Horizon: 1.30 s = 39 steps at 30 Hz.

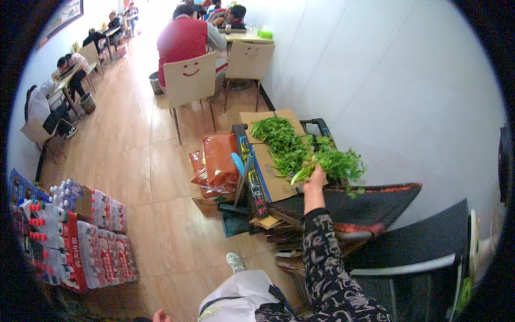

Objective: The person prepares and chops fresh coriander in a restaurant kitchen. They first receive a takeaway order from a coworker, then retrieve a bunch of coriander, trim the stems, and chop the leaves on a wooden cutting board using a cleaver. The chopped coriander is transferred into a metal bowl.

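Note:
My right hand (315, 180) is closed around the stems of a bunch of leafy green herbs (340, 163), which looks like cilantro. The leaves fan out to the right of the fist, over the edge of a cardboard sheet (267, 179). More of the same greens (279, 135) lie spread on that cardboard, just beyond the held bunch. Low in the picture, only the fingertips of my left hand (161, 316) show at the bottom edge, away from the greens; whether they hold anything is hidden.
Orange plastic-wrapped packages (219, 161) and blue-handled tools (238, 163) sit left of the cardboard. A black mat (354, 205) lies at its near right. Packs of bottled drinks (100, 245) stand at left. Seated people (183, 38) and chairs (191, 78) are farther off; a white wall (382, 88) runs along the right.

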Each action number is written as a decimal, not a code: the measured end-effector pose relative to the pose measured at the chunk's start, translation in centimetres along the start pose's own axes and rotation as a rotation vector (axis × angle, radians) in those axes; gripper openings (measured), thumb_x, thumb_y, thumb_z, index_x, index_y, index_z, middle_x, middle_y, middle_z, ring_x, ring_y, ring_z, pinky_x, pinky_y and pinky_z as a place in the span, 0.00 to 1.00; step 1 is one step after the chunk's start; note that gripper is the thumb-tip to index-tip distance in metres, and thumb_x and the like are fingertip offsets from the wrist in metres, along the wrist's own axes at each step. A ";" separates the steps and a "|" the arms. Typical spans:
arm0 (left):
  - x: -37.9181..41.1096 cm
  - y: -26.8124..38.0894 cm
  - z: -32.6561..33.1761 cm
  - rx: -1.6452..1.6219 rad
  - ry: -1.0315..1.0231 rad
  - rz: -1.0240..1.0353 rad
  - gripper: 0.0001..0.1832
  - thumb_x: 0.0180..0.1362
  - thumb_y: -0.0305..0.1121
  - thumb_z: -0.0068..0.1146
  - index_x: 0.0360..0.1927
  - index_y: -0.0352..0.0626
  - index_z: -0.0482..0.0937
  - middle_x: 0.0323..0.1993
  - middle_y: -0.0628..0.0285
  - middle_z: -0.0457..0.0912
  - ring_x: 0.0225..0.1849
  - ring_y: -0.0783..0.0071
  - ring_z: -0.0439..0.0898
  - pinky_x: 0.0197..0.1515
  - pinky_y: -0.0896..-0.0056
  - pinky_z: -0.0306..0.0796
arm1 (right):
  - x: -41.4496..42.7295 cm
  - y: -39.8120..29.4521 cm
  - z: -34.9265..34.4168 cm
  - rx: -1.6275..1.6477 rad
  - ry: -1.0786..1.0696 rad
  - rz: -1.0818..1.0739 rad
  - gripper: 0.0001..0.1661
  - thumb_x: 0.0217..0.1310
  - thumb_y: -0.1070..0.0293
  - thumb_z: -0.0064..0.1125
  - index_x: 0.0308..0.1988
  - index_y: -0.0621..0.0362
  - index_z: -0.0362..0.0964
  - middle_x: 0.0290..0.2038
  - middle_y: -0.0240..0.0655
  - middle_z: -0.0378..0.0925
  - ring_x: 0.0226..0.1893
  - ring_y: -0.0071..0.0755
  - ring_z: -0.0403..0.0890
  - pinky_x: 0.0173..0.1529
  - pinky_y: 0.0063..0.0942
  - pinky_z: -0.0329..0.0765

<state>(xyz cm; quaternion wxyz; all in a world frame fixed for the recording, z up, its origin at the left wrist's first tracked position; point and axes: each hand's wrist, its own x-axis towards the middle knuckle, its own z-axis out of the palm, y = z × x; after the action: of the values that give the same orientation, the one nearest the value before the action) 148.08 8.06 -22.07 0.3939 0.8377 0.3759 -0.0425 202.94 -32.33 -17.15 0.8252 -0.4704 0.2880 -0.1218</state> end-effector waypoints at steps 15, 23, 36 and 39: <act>-16.5 -4.4 10.3 -0.531 0.133 -0.637 0.12 0.50 0.28 0.50 0.40 0.39 0.73 0.36 0.54 0.75 0.38 0.62 0.73 0.40 0.70 0.68 | -7.3 25.3 -3.0 -1.013 -0.875 0.708 0.07 0.50 0.71 0.50 0.22 0.61 0.70 0.16 0.33 0.69 0.14 0.26 0.68 0.18 0.24 0.64; -37.3 -2.6 16.7 -0.821 0.622 -0.873 0.13 0.50 0.38 0.52 0.33 0.38 0.76 0.27 0.63 0.79 0.28 0.75 0.75 0.33 0.73 0.69 | -29.4 29.3 -6.3 -1.174 -1.860 0.768 0.07 0.56 0.68 0.48 0.31 0.59 0.70 0.17 0.26 0.67 0.16 0.20 0.65 0.19 0.20 0.62; -57.9 -5.7 25.9 -0.788 0.950 -1.255 0.18 0.51 0.44 0.47 0.36 0.40 0.76 0.31 0.54 0.79 0.33 0.60 0.77 0.37 0.65 0.69 | -52.8 38.3 -22.4 -1.002 -3.165 -0.219 0.26 0.41 0.60 0.61 0.45 0.50 0.69 0.29 0.40 0.77 0.32 0.36 0.77 0.35 0.36 0.75; -58.8 -7.5 25.4 -1.069 1.056 -1.219 0.19 0.51 0.44 0.47 0.39 0.40 0.75 0.32 0.54 0.79 0.35 0.61 0.77 0.39 0.66 0.69 | -66.1 30.4 -26.2 -1.777 -2.713 0.546 0.04 0.51 0.75 0.49 0.25 0.58 0.69 0.18 0.32 0.70 0.17 0.24 0.71 0.20 0.20 0.70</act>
<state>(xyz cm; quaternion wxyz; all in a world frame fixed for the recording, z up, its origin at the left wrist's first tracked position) 106.81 -41.55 -22.66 0.4134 0.1203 0.8442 0.3191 132.17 -3.53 -29.27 0.0568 0.4627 0.5565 -0.6878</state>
